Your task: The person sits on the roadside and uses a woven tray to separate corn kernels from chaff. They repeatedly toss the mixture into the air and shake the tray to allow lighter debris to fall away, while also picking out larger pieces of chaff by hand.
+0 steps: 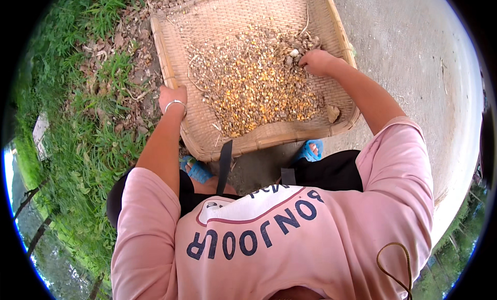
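Observation:
A woven bamboo winnowing tray (pixel 233 12) with a raised rim lies in front of me, tilted a little. Yellow corn kernels (pixel 259 100), mixed with brownish bits, are spread over its middle. My left hand (pixel 173 97), with a bracelet at the wrist, is wrapped round the tray's left rim. Inside the tray at the right, my right hand (pixel 322 63) has its fingers curled together beside a small brown heap of debris (pixel 303 42) with a whitish lump (pixel 294 53). What those fingers hold, if anything, is hidden. A dry leaf (pixel 333 113) lies in the near right corner.
Grass (pixel 85 160) and dry leaves (pixel 120 41) cover the ground on the left. Grey concrete (pixel 398 46) stretches along the right. My feet in blue sandals (pixel 311 151) are just below the tray's near edge, where a dark strap (pixel 224 165) overlaps the rim.

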A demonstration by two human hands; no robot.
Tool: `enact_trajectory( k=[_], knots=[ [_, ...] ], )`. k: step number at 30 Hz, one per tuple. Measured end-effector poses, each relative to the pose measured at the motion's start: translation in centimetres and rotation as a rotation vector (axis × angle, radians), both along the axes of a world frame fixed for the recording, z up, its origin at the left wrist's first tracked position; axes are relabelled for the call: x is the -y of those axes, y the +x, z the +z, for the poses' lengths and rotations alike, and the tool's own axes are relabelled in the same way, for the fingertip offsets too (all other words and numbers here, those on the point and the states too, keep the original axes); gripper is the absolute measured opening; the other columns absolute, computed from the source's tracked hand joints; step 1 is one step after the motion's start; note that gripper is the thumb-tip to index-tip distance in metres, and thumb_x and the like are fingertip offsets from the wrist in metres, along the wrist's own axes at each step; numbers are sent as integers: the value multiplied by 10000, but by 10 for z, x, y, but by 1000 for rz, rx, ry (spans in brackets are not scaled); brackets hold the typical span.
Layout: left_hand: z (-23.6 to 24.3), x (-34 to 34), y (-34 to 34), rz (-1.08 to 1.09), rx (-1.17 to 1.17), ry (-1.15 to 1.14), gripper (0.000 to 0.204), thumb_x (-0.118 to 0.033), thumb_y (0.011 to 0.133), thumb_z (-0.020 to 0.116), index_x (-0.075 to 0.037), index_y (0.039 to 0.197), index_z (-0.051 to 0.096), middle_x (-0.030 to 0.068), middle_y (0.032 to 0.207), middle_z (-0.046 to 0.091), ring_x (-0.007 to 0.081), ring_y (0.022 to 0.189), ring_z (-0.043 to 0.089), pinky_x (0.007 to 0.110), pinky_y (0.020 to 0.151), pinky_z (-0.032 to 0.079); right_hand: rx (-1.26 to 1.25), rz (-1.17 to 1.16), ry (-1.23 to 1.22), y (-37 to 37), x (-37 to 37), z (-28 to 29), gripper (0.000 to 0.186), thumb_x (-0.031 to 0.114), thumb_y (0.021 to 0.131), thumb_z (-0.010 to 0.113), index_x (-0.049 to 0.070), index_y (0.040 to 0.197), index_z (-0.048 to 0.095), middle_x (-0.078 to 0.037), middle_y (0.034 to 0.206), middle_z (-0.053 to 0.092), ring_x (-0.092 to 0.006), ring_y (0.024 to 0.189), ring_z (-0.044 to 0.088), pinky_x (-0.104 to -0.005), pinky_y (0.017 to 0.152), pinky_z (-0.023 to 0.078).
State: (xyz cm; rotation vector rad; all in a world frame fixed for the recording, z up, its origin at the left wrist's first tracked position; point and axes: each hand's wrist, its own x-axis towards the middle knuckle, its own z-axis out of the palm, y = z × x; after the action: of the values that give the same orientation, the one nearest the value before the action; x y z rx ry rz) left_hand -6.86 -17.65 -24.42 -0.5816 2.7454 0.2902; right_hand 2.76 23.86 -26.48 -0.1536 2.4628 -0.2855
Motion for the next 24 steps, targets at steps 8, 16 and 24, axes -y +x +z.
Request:
enact_trajectory(
  k=[8, 16, 24],
  knots=[
    [-6, 14, -2, -20, 11, 4, 613, -336, 748, 674, 2, 1232, 509, 229, 1136, 636, 364, 1060, 622, 413, 919, 492, 792, -185, -35, 25, 30, 48, 220, 221, 816, 598, 110, 966, 714, -84, 855, 713, -210, 748, 683, -332, 668, 558],
    [-3, 3, -2, -24, 20, 0, 626, -336, 732, 678, 28, 1213, 509, 247, 1130, 632, 374, 1053, 622, 410, 929, 487, 252, -181, -142, 6, 18, 10, 246, 227, 880, 556, 55, 1007, 677, -94, 866, 705, -186, 708, 667, -340, 663, 564],
    [-3, 11, -4, -13, -13, 0, 611, -338, 737, 679, 31, 1193, 507, 249, 1122, 632, 377, 1053, 619, 415, 923, 491, 833, -316, -405, 19, 39, 33, 302, 209, 925, 546, 104, 1197, 625, -100, 935, 695, -199, 766, 689, -332, 656, 567]
  ],
)
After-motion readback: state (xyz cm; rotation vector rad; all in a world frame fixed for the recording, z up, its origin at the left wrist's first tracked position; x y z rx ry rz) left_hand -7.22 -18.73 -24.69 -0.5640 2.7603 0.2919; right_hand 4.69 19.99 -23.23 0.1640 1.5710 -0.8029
